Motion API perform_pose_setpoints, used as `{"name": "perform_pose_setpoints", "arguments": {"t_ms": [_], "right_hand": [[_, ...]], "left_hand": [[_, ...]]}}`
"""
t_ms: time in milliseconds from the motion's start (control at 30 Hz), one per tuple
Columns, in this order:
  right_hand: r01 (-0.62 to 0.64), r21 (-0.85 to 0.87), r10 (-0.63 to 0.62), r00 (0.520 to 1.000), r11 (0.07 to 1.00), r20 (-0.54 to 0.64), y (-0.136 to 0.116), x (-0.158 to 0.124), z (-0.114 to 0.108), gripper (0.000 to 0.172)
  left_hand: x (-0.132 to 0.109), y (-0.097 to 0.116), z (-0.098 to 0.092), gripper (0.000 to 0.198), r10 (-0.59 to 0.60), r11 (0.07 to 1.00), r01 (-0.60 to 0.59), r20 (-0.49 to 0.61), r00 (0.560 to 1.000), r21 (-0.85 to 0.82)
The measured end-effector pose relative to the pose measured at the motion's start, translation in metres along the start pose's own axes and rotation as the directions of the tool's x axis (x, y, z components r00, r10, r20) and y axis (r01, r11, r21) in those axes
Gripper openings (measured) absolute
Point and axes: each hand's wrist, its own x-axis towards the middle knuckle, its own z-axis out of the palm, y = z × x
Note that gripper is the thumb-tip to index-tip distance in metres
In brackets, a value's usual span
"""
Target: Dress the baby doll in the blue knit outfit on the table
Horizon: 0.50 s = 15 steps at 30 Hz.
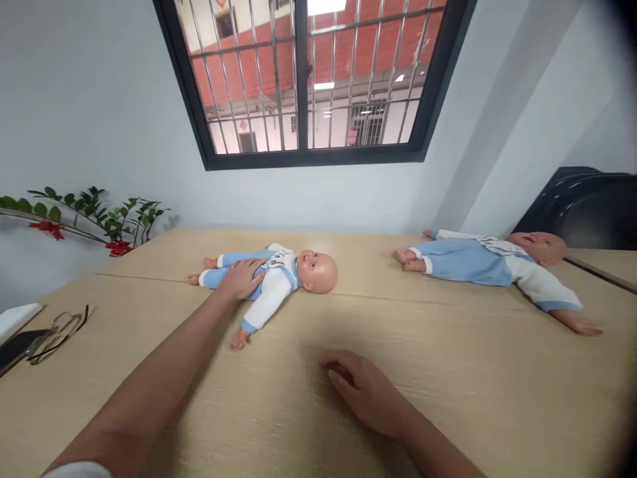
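Observation:
A baby doll [271,292] in a white top and light-blue trousers lies on its back on the table, head to the right. My left hand [242,279] rests on the doll's belly with fingers laid out flat, not gripping it. Low over the bare tabletop, nearer to me, is my right hand [365,392]. Its fingers are loosely bent, a gap shows between thumb and forefinger, and it holds nothing. Farther right lies a second baby doll [462,259] in similar clothes, on its back with arms spread, touched by neither hand.
The wooden table [478,385] has seams across it. At its left edge are eyeglasses [57,335], a dark phone-like object [20,346] and a white object [17,320]. A leafy plant [117,222] stands behind. A barred window [303,156] and dark chairs [592,206] are beyond.

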Motion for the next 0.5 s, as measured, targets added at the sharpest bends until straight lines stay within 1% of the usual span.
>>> {"name": "perform_pose_setpoints", "arguments": {"t_ms": [67,133,167,233,267,300,333,400,500], "right_hand": [[-0.024,0.02,0.024,1.0,1.0,-0.005,0.0,0.001,0.0,0.026],[-0.039,0.043,0.04,0.999,0.998,-0.011,0.0,0.002,0.0,0.026],[-0.044,0.053,0.044,0.999,0.998,-0.011,0.001,0.002,0.001,0.025],[-0.056,0.066,0.056,0.998,0.996,-0.012,0.001,0.003,0.001,0.026],[-0.063,0.069,0.064,0.998,0.996,-0.012,0.001,0.003,0.0,0.026],[-0.072,0.071,0.073,0.997,0.995,-0.012,0.001,0.003,0.0,0.026],[-0.081,0.07,0.081,0.997,0.994,-0.009,0.001,0.003,0.0,0.027],[-0.094,0.07,0.095,0.996,0.993,-0.002,0.001,0.004,-0.001,0.028],[-0.114,0.076,0.114,0.993,0.991,-0.007,-0.002,0.006,-0.002,0.03]], "left_hand": [[0.008,0.014,0.001,0.059,-0.012,1.0,0.012,-0.029,0.999,-0.013],[0.013,0.038,0.007,0.069,-0.017,0.999,0.016,-0.041,0.999,-0.029],[0.014,0.051,0.011,0.08,-0.024,1.0,0.023,-0.018,1.0,-0.016],[0.016,0.07,0.02,0.101,-0.076,0.997,0.075,0.032,0.997,0.032],[0.018,0.075,0.023,0.105,-0.098,0.994,0.094,0.056,0.994,0.06],[0.021,0.076,0.025,0.103,-0.116,0.99,0.109,0.076,0.99,0.086],[0.024,0.073,0.026,0.098,-0.125,0.988,0.115,0.092,0.988,0.106],[0.034,0.054,0.025,0.086,-0.133,0.985,0.118,0.115,0.984,0.129],[0.051,0.007,0.021,0.082,-0.128,0.984,0.109,0.132,0.983,0.143]]}}
